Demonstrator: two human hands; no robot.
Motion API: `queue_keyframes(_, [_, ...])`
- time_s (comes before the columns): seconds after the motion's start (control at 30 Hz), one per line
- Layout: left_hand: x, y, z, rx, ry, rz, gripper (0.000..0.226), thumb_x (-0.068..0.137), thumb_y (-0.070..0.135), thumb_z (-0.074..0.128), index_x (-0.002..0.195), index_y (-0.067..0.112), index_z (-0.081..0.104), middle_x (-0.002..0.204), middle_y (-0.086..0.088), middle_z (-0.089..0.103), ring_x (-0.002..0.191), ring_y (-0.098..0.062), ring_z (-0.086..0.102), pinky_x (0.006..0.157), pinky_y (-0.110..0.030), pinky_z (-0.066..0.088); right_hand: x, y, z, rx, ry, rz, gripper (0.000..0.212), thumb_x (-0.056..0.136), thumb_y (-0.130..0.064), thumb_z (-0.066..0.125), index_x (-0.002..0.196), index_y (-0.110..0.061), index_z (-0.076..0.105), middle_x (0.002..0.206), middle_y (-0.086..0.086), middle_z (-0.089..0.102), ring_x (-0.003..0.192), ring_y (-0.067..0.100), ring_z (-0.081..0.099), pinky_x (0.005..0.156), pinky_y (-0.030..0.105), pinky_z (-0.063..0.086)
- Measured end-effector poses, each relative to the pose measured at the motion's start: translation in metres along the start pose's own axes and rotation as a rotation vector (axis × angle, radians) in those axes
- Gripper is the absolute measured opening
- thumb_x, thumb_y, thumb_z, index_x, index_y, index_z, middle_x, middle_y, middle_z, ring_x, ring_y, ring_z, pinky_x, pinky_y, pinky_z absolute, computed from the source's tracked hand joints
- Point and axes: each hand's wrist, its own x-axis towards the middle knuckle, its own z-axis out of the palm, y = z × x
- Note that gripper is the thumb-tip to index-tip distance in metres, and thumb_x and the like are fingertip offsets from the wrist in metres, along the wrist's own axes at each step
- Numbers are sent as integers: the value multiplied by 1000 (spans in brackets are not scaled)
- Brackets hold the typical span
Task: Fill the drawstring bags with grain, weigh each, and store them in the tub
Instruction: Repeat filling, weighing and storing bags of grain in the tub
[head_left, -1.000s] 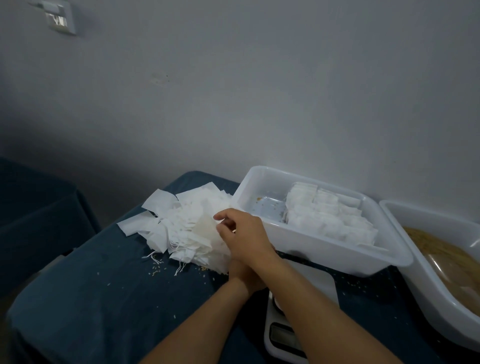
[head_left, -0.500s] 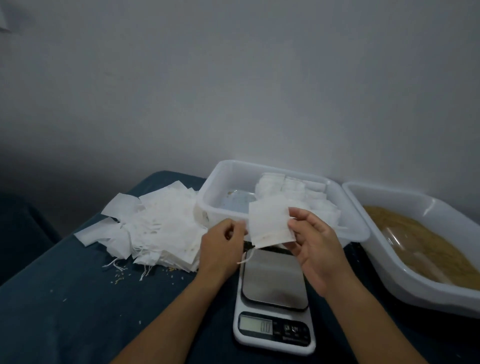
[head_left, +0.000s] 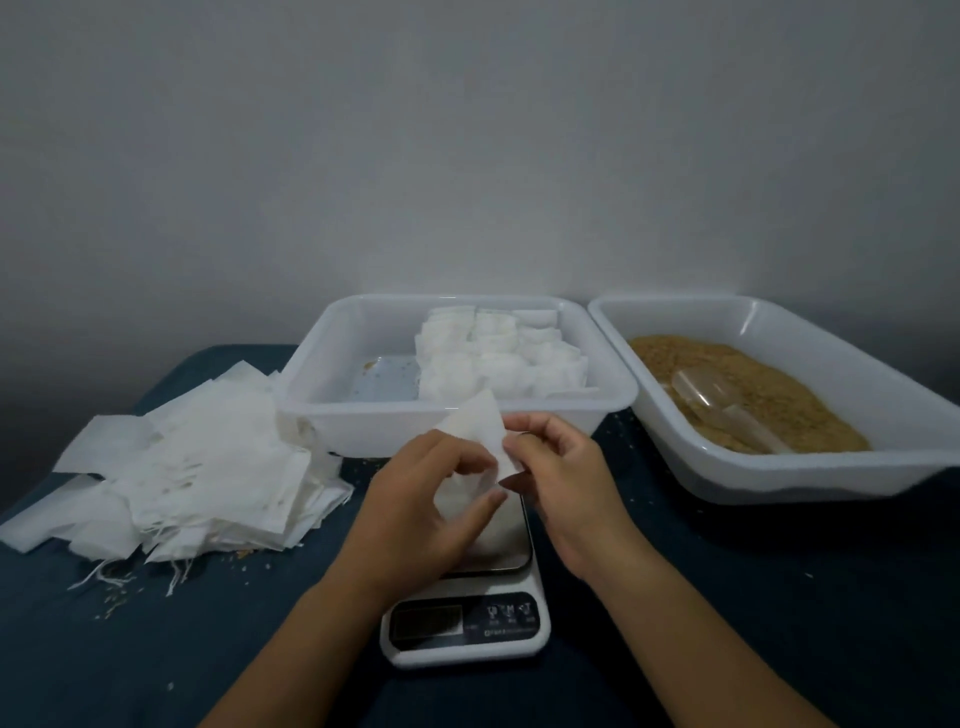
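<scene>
Opening step: above the scale (head_left: 470, 597), left hand (head_left: 421, 512) and right hand (head_left: 563, 480) pinch an empty bag (head_left: 480, 441), fingers clamped on its mouth; next likely needs scooping grain (head_left: 748, 389).

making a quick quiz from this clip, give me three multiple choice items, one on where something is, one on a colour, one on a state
1. Where is the clear scoop?
A. on the scale
B. in the grain tub
C. on the pile of empty bags

2. What colour is the table covering?
A. red
B. white
C. dark blue

3. What do the hands hold?
A. one empty bag
B. the scoop
C. nothing

Key: 1 B, the scoop lies on the grain. 2 C, the cloth is dark blue. 3 A, the left hand and right hand both pinch a flat white bag above the scale.
</scene>
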Motion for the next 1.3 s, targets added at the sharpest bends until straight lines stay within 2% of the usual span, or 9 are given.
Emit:
queue_keyframes(0.07, [-1, 2, 1, -8, 30, -22, 15, 92, 27, 79, 104, 22, 72, 100, 17, 67, 96, -5, 64, 82, -22, 51, 1, 1, -1, 30, -10, 20, 18, 99, -1, 64, 115, -6, 71, 115, 28, 72, 100, 41, 73, 77, 34, 60])
queue_keyframes(0.13, [-1, 4, 1, -33, 45, -42, 12, 94, 27, 76, 105, 22, 73, 100, 18, 68, 95, -4, 65, 82, -17, 50, 0, 0, -1, 49, -36, 34, 19, 100, -3, 63, 118, -4, 69, 119, 29, 71, 100, 39, 73, 80, 35, 60])
queue_keyframes(0.3, [-1, 5, 3, -137, 75, -73, 12, 95, 16, 76, 107, 19, 78, 100, 16, 73, 94, -10, 70, 82, -23, 55, -3, -6, -3, 79, -157, 44, 21, 102, -13, 64, 122, -9, 70, 106, 22, 72, 85, 18, 70, 74, 24, 58])
queue_keyframes(0.5, [-2, 0, 2, -268, 54, -123, 15, 99, 17, 71, 112, 22, 79, 103, 15, 77, 98, -14, 74, 82, -27, 58, -3, -9, -9, -2, -317, 1, 31, 100, -11, 67, 131, -14, 68, 105, 8, 77, 97, 20, 73, 86, 29, 59])
queue_keyframes(0.57, [-2, -1, 2, -337, 38, -163, 15, 101, 19, 69, 112, 24, 79, 104, 14, 78, 97, -15, 75, 82, -26, 58, -3, -10, -12, -44, -347, -17, 35, 97, -8, 70, 132, -16, 68, 102, 4, 77, 96, 19, 72, 84, 28, 58])
queue_keyframes(0.73, [0, 3, 0, -536, 43, -262, 15, 97, 26, 69, 106, 33, 79, 98, 6, 80, 93, -17, 77, 82, -22, 58, -3, -10, -13, -81, -292, -89, 42, 92, -4, 77, 128, -25, 71, 112, 1, 77, 97, 14, 74, 79, 23, 57])
queue_keyframes(0.87, [1, 3, -1, -676, 49, -347, 15, 94, 25, 70, 105, 30, 80, 98, -2, 81, 89, -22, 78, 77, -27, 61, -3, -5, -10, -66, -285, -117, 39, 87, -12, 78, 123, -26, 74, 98, -4, 73, 90, 13, 72, 77, 23, 56])
queue_keyframes(1.13, [3, 8, -4, -739, 25, -325, 29, 98, 5, 63, 108, 26, 81, 100, -5, 81, 92, -22, 78, 79, -26, 60, -2, -3, -10, -55, -316, -118, 40, 86, -22, 75, 125, -21, 73, 93, -4, 72, 85, 13, 69, 75, 23, 54])
queue_keyframes(1.3, [2, 8, -5, -717, 14, -324, 22, 101, 5, 66, 118, 16, 75, 99, -8, 80, 92, -27, 79, 79, -29, 62, -5, -3, -8, -85, -342, -147, 41, 85, -23, 79, 126, -25, 73, 94, -9, 70, 93, 11, 71, 79, 23, 56])
